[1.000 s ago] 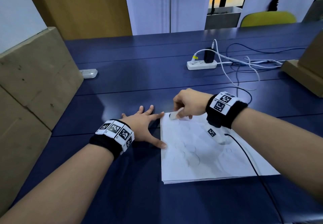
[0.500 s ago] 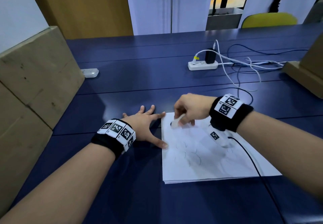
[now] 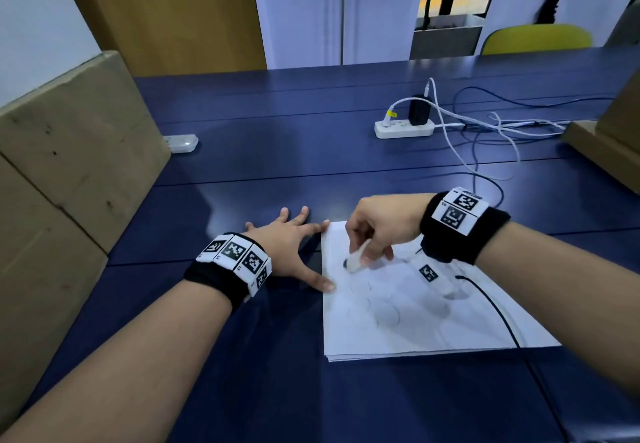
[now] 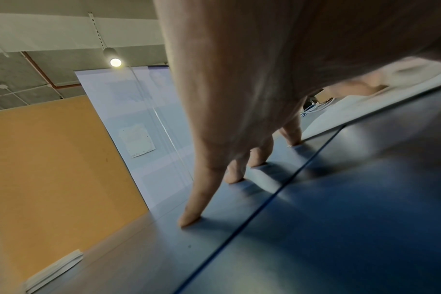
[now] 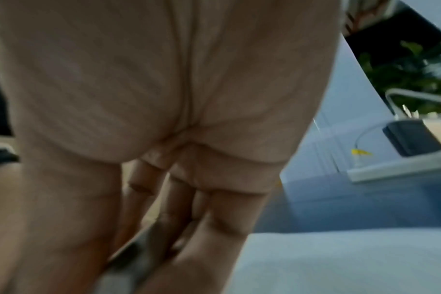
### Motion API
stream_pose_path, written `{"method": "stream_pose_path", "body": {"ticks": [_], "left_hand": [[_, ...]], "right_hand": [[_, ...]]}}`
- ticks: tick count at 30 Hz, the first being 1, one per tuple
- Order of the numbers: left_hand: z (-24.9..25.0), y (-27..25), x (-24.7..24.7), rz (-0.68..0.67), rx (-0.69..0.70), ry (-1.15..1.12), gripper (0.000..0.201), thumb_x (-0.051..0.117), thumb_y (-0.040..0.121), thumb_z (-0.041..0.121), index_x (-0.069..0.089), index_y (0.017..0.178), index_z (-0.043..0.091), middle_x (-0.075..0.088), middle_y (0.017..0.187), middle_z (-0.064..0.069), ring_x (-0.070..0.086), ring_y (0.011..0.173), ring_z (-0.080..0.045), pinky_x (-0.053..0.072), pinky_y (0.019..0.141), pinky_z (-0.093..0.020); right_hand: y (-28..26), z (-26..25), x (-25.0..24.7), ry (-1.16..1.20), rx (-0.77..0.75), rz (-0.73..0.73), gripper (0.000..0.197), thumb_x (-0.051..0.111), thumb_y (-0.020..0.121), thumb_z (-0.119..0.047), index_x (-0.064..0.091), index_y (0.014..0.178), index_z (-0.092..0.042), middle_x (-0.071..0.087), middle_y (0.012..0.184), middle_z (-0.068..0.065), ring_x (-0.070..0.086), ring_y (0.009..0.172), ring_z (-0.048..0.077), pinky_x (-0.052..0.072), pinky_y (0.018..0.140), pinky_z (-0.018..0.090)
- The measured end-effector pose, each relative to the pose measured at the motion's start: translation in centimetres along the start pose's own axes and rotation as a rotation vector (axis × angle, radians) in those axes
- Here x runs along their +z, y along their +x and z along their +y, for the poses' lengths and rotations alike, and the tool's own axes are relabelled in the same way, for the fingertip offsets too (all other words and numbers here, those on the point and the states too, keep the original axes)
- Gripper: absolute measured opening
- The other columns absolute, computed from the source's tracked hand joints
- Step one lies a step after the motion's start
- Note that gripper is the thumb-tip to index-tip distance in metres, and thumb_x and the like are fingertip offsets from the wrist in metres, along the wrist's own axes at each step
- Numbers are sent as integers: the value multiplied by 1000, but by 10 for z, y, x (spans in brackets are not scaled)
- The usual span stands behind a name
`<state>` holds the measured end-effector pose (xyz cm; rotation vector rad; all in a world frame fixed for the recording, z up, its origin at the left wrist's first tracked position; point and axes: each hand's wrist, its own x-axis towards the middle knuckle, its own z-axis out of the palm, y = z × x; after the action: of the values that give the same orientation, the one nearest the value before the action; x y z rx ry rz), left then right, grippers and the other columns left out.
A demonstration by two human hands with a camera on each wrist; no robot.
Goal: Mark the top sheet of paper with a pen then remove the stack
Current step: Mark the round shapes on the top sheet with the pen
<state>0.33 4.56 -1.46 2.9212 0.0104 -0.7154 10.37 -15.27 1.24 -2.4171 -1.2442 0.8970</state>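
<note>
A: Head view. Stack of paper [image 3: 426, 318] flat on the blue table [image 3: 277, 152], well nearer the person than the power strip [image 3: 403, 128]. Right hand [image 3: 382, 226] curled round a white pen [image 3: 355, 262], tip down on the far left part of the top sheet. Faint circles lie nearer on the sheet.

B: And the left hand [image 3: 289, 247]?

A: Spread flat, fingers straight, just left of the stack. Thumb and forefinger tips touch the stack's left edge. I judge it is bracing the paper so the pen stroke does not drag it.

B: Left wrist view?

A: Fingers [image 4: 204, 191] straight, tips pressed on the table. The paper's edge [image 4: 365, 103] shows pale beyond them. Holding nothing.

B: Right wrist view?

A: Blurred. Palm fills it, fingers [image 5: 222, 228] folded down round something dark and pale, likely the pen; not sharp enough to be sure from here. Sheet [image 5: 340, 258] beneath, power strip [image 5: 400, 169] beyond it.

B: Stage?

A: Marking under way, I judge. Stack not yet removed, and the pen hand needs freeing first.
</note>
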Motion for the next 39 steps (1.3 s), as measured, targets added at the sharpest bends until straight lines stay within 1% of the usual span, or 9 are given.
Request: {"method": "stream_pose_path", "body": {"ticks": [2,8,14,21,23,28,31,35,39], "left_hand": [[0,1,0,3,-3,2,128,66,47,91,2,151,55,-15,164,16,-16,151,-20,11,107,-77],[0,1,0,6,-11,-12,129,67,44,92,2,150,56,-14,163,18,-15,151,-19,12,108,-76],[0,2,-1,6,-14,4,128,66,44,92,2,149,58,-14,164,17,-13,152,-20,15,109,-75],[0,1,0,16,-14,-4,129,66,42,93,3,150,58,-12,164,17,-13,152,-20,15,109,-74],[1,1,0,19,-15,4,128,66,44,92,3,150,57,-12,164,17,-12,152,-19,15,108,-75],[0,1,0,17,-16,4,127,67,45,91,4,150,58,-13,164,17,-12,152,-20,14,108,-75],[0,1,1,21,-15,-1,127,67,45,91,4,150,57,-12,164,16,-12,152,-20,14,108,-75],[0,1,1,16,-17,-9,128,67,45,91,3,150,57,-13,164,18,-13,152,-19,13,108,-75],[0,2,1,15,-18,-6,128,67,44,91,3,150,58,-13,164,17,-14,151,-18,13,108,-75]], "right_hand": [[-1,-2,2,-2,-9,-30,15,81,78,-11,70,89,-9,72,64,-6,68,55,20,58,57,29],[12,9,-15,-60,88,281,13,75,79,-17,63,78,-20,69,63,-7,68,52,19,55,58,27],[-3,4,1,15,-10,-57,15,80,77,-9,68,80,-18,72,70,-1,62,54,18,55,55,28],[12,8,-14,-91,106,281,12,75,79,-20,63,79,-21,71,69,-5,68,51,17,49,57,25],[11,8,-11,-88,89,271,11,75,80,-19,63,79,-20,70,68,-6,68,51,17,53,58,27],[-2,3,4,50,-12,-24,13,81,78,-9,71,86,-11,71,70,2,61,52,15,54,55,28],[5,7,-3,-31,34,120,13,79,77,-13,69,83,-18,69,62,-9,64,50,16,55,58,26],[12,12,-14,-59,100,316,16,77,79,-20,61,75,-21,67,66,-7,65,49,19,55,57,29],[2,10,-5,2,22,149,14,80,78,-19,67,81,-15,70,67,-2,61,49,14,54,51,28]]}}
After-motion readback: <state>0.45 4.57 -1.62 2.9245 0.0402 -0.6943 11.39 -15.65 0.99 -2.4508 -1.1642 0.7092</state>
